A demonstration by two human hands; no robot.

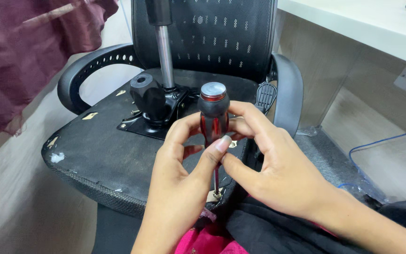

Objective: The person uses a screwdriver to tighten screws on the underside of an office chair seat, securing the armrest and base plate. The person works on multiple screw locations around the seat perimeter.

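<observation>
Underneath my hands lies an upturned office chair [95, 146], its black seat base facing up. One screwdriver [214, 117] stands upright near the base's front edge, tip on one screw [217, 194] that looks not fully driven; my left hand [184, 160] and right hand [269, 160] both pinch its handle. One bracket [153, 110] with one post [165, 56] already sits mounted.

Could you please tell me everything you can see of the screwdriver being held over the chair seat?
The screwdriver stands upright, tip down. Its stubby handle looks like black and red rubbery plastic, with a shiny silver cap on top. A thin metal shaft runs down to a screw head at the front edge of the upturned seat. The left hand and right hand both grip the handle with their fingers.
</observation>
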